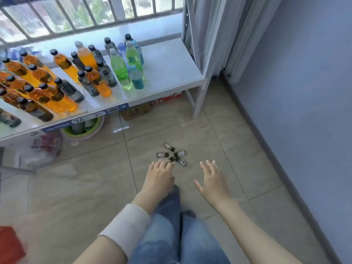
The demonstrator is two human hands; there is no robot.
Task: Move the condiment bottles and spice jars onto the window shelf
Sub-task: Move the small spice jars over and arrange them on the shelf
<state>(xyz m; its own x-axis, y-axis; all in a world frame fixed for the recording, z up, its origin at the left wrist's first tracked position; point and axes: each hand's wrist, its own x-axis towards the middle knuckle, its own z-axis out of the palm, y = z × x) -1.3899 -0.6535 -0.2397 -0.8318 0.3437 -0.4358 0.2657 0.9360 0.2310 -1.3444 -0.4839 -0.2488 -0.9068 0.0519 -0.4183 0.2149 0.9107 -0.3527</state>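
Both arms reach down at lower centre: left hand (160, 174) flat, fingers together; right hand (213, 178) spread. Small jars (172, 154) lie clustered on the floor (85, 187) just above the left hand.

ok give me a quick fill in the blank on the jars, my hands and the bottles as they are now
1. The small jars lie clustered on the ____.
2. The right hand hovers with fingers spread, holding ____.
3. Most bottles on the window shelf hold ____ liquid.

Missing words: floor; nothing; orange
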